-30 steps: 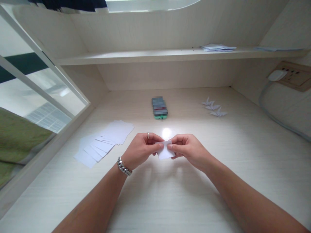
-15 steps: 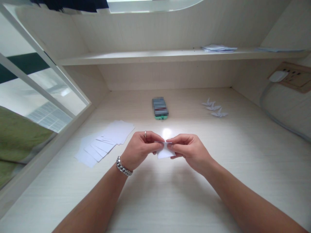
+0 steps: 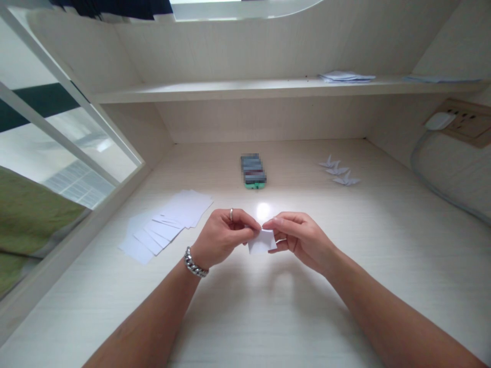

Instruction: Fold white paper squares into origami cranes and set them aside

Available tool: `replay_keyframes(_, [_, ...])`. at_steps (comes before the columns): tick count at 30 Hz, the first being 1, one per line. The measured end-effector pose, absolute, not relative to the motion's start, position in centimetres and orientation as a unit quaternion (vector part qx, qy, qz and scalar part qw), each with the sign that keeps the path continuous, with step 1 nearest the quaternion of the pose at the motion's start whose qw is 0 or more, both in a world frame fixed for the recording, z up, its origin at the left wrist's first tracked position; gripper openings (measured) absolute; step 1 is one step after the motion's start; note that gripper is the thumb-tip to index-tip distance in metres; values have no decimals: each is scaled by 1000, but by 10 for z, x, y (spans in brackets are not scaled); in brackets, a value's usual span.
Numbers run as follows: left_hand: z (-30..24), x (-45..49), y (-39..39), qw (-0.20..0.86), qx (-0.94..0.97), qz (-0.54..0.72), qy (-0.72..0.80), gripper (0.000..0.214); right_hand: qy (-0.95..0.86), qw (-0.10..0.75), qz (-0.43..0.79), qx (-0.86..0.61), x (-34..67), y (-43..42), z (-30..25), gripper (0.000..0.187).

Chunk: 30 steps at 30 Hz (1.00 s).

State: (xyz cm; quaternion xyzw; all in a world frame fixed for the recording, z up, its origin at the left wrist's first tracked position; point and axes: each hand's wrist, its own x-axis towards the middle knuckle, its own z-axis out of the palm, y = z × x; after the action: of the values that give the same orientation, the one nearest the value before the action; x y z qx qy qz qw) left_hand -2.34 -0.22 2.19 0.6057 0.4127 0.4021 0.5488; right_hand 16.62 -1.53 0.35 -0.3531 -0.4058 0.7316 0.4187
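A small white piece of folded paper is held up between my hands, above the desk. My left hand, with a ring and a chain bracelet, pinches its upper left corner between thumb and index finger. At the top edge and right side of the paper, my right hand is closed about it, with the upper fingertips at the top edge and lower fingers by the right side. Parts of the paper's left side are covered by my left fingertips.
Loose white paper sheets lie fanned out at left. A dark phone-like object, blurred out, with a green end, lies ahead. Three folded paper cranes stand at right. Above are a shelf with papers and a socket with a plugged-in cable.
My right thumb has come off the front of the paper, and that hand's fingers have shifted to its top edge and right side. More of the paper's front shows now.
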Motion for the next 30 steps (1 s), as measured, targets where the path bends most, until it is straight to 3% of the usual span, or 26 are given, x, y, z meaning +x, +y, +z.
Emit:
replay_keyframes(15, [24,-24,-1,565,604,377,416,9,-453,420,669,-413,163,-15,-2,28])
replay_keyframes(25, [21,-20,-1,620,529,406,413,11,-433,459,642,-435,160,-16,0,26])
replay_keyframes(30, [23,-21,0,589,544,448,395,12,-435,491,618,-434,157,-17,1,24])
